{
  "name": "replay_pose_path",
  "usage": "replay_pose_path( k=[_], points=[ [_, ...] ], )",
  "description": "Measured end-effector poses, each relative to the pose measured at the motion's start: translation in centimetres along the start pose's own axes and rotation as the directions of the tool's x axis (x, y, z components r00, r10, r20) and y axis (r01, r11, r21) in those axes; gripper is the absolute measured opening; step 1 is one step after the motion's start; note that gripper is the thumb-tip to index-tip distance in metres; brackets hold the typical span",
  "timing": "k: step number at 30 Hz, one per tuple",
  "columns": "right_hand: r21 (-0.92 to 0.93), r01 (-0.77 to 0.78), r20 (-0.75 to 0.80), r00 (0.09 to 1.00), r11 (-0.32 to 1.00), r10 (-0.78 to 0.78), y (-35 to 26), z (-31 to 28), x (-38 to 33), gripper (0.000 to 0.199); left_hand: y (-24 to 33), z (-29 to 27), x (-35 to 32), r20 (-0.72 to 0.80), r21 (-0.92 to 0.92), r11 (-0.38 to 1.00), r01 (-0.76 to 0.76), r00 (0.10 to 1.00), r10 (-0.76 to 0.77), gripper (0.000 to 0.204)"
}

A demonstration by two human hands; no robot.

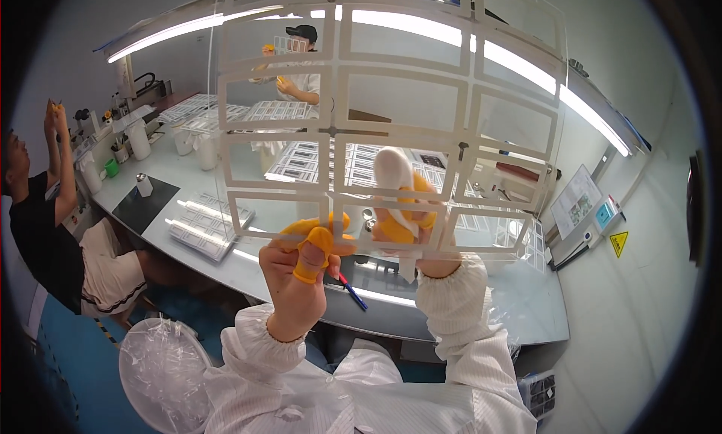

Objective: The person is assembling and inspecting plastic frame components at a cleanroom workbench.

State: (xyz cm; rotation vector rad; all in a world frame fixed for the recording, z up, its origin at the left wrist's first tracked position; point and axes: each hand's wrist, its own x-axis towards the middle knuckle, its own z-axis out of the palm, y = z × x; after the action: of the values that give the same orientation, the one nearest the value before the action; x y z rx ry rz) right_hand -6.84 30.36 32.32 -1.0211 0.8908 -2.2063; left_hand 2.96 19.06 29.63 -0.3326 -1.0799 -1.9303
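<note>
Raised before me is a clear sheet (402, 72) printed with rows of white rectangular frames. My left hand (295, 272), with yellow finger cots on its fingers, pinches the sheet's lower edge between thumb and fingers. Behind the sheet, seen through it, my right hand (423, 208) also wears yellow finger cots and is closed around a white cloth (393, 168). The cloth's padded end points up near the back of the sheet, and its tail hangs below; I cannot tell whether it touches. A red and blue pen (353, 292) lies on the table below.
Stacks of framed sheets (201, 227) lie on the grey-white table (496, 298). A dark mat (147, 206) bears a small bottle (144, 183). A clear-lined bin (162, 374) stands at lower left. One person (45, 216) sits left; another (304, 80) works across the table.
</note>
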Motion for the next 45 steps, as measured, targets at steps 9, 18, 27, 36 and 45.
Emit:
replay_pose_path(
  k=[9,18,27,36,45],
  points=[
    [-0.12,-0.056,0.054,0.997,0.991,0.063,0.3,-2.9,0.1,0.03,-3.0,-2.1,1.0,0.178,-0.143,0.987,0.07,0.983,-0.044,0.032],
    [-0.012,-0.075,0.029,0.997,0.997,0.075,0.6,-3.0,0.3,0.025,-3.9,-3.6,1.3,0.113,-0.139,0.983,0.117,0.988,-0.102,0.028],
    [0.208,0.17,0.19,0.959,0.963,-0.21,-3.9,-5.1,0.2,0.056,-4.1,-4.9,2.0,-0.015,-0.169,0.983,0.065,0.998,-0.068,0.031],
    [-0.082,0.154,0.084,0.986,0.985,-0.147,-5.3,-3.0,-0.5,0.054,-4.3,-5.1,2.6,0.13,-0.189,0.974,0.122,0.987,-0.098,0.022],
    [-0.08,0.474,0.05,0.881,0.877,-0.471,-3.4,-2.2,0.9,0.036,-4.1,-5.8,3.2,-0.047,-0.124,0.989,0.081,0.995,-0.087,0.031]
  ],
)
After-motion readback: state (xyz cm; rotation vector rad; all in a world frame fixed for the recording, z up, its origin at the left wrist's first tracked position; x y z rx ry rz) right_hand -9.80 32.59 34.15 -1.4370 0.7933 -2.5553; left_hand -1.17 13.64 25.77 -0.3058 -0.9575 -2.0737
